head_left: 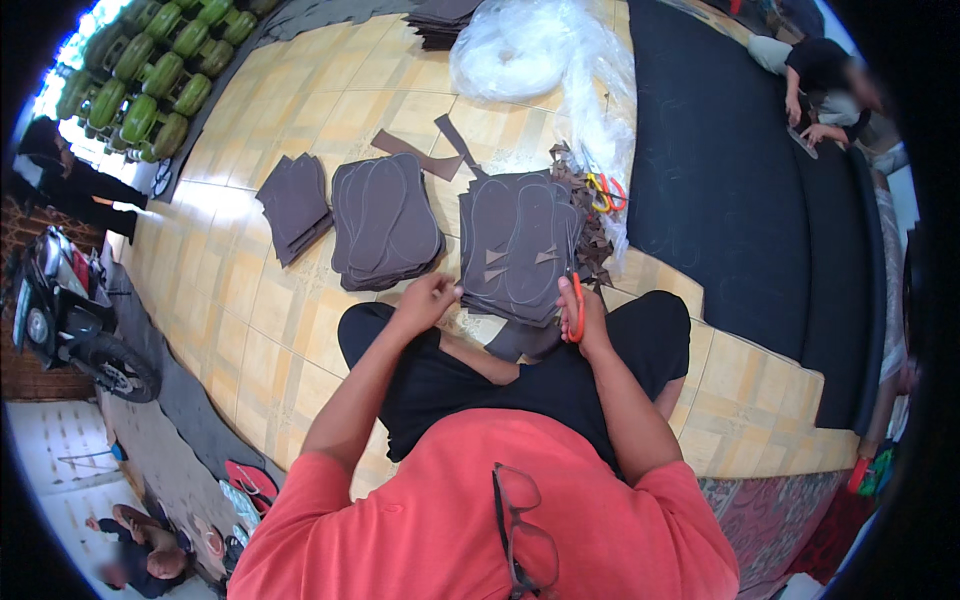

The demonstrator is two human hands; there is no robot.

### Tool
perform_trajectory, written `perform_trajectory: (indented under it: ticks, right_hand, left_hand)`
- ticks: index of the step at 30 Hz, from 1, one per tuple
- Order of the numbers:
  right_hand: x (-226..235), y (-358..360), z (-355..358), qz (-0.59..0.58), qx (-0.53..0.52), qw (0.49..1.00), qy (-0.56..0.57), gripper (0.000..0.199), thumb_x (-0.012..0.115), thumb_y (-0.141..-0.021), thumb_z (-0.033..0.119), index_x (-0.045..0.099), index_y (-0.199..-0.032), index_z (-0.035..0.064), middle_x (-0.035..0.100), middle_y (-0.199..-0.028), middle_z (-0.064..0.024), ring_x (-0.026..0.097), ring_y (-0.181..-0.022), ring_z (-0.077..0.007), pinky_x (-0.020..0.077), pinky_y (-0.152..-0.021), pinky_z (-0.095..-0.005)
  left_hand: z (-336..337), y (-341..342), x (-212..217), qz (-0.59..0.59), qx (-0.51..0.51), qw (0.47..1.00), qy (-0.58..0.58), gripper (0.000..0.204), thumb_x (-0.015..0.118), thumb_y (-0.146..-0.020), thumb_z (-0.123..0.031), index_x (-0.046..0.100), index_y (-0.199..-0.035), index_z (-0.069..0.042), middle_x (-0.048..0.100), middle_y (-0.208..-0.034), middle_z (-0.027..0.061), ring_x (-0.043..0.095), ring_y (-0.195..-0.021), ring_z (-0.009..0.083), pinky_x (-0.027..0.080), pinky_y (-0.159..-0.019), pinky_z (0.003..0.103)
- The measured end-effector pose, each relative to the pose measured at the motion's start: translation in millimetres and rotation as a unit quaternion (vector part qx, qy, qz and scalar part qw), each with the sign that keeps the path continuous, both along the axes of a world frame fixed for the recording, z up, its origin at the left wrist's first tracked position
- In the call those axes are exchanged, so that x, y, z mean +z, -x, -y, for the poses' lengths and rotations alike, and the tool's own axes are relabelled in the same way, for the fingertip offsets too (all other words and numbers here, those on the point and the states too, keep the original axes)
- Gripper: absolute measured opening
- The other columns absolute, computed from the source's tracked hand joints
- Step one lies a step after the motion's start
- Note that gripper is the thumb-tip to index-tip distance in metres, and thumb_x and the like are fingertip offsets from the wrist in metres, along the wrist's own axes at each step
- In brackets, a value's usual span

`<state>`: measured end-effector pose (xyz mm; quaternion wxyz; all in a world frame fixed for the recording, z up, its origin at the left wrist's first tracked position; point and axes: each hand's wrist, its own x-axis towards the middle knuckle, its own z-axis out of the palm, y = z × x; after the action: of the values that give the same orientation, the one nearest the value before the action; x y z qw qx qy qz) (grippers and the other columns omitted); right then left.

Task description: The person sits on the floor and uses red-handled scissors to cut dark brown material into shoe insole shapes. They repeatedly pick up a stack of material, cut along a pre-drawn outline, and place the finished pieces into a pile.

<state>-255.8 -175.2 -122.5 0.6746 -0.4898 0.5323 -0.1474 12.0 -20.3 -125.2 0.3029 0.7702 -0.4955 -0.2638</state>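
Note:
In front of my crossed legs lies a stack of dark brown sheets point(494, 208) with pale sole-shaped outlines drawn on its top. Small triangular offcuts point(494, 258) rest on that top sheet. My right hand point(592, 322) grips orange-handled scissors point(577, 300) at the stack's near right corner; the blades are hard to make out. At the near left corner, my left hand point(424, 303) has its fingers curled together, fingertips by the stack's edge; whatever they pinch is too small to tell. To the left sit a rounded outlined stack point(385, 215) and a smaller stack point(296, 205).
Brown scraps point(590, 245) pile along the right side, with yellow-and-red-handled scissors point(606, 192) on them. Loose strips point(418, 156) lie beyond. Clear plastic wrap point(520, 50) and dark rolled-out material point(720, 170) cover tiles farther off. A person point(825, 85) works at far right.

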Motion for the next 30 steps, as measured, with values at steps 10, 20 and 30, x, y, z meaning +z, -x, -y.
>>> perform_trajectory:
  ticks: [10,20,30]
  right_hand:
    - [-10,6,3,-0.001,-0.017,1.000,-0.002,0.059,0.058,-0.089,0.060,0.055,-0.079,0.0018,0.044,-0.053,-0.0002,0.045,-0.038,-0.0102,0.0393,-0.036,-0.0248]
    - [-12,5,6,0.026,-0.048,0.998,-0.013,0.054,0.062,-0.089,0.056,0.056,-0.079,0.0032,0.046,-0.057,-0.0006,0.046,-0.040,-0.0113,0.0391,-0.037,-0.0258]
    - [1,3,-3,-0.003,-0.028,0.996,0.085,0.045,0.063,-0.092,0.047,0.056,-0.079,0.0045,0.046,-0.054,0.0001,0.047,-0.039,-0.0106,0.0402,-0.038,-0.0267]
  left_hand:
    - [82,57,-26,0.212,0.074,0.962,-0.155,0.061,0.087,-0.066,-0.026,0.053,-0.107,0.002,0.057,-0.113,0.0194,0.060,-0.107,0.0361,0.051,-0.085,0.046]
    - [98,23,21,0.006,0.023,0.999,-0.021,0.040,0.075,-0.082,-0.027,0.049,-0.090,0.003,0.063,-0.087,0.0262,0.061,-0.085,0.0448,0.048,-0.074,0.046]
    - [58,37,86,-0.180,0.172,0.913,0.324,0.030,0.065,-0.087,-0.005,0.055,-0.115,0.002,0.064,-0.098,0.0050,0.061,-0.088,0.0148,0.049,-0.081,0.032]
